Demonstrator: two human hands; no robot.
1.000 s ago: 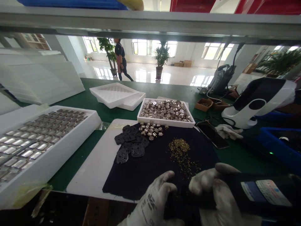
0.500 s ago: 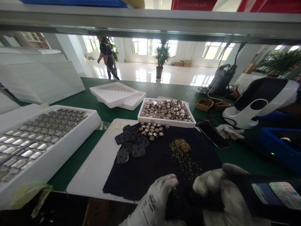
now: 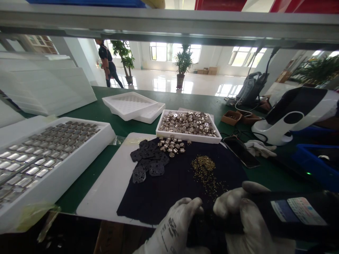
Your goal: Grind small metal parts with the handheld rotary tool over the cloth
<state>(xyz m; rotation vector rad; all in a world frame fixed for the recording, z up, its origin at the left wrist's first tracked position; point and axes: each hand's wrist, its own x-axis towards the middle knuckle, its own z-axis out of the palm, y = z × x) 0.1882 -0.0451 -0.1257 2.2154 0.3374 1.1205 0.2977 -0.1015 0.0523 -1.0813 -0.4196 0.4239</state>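
A gloved left hand (image 3: 176, 225) and a gloved right hand (image 3: 247, 218) meet at the near edge of a dark cloth (image 3: 182, 180) spread over a white board (image 3: 108, 187) on a green counter (image 3: 87, 176). The right hand is wrapped around a black handheld tool (image 3: 288, 215) with a printed label on its body, its fingers curled closed on the grip. The left hand's fingers are pinched together just beside the tool's front end; whether they hold anything cannot be told, as the spot is dark. On the cloth, just ahead of the hands, lies a scatter of tiny gold-coloured bits (image 3: 205, 169). Farther back on the cloth sit a cluster of black perforated plates (image 3: 148, 160) and, touching them, a small heap of silver metal cylinders (image 3: 172, 146). Behind the cloth, a white tray (image 3: 189, 135) is filled with more such cylinders. To the left, a large white tray (image 3: 66, 165) holds rows of shiny metal pieces, and stacked white trays (image 3: 132, 106) stand at the back of the counter. A phone (image 3: 239, 151) and a spare glove (image 3: 259, 148) lie to the right, near a black-and-white device (image 3: 293, 113). In the bright hall beyond, a person (image 3: 107, 63) walks past potted plants (image 3: 182, 67).
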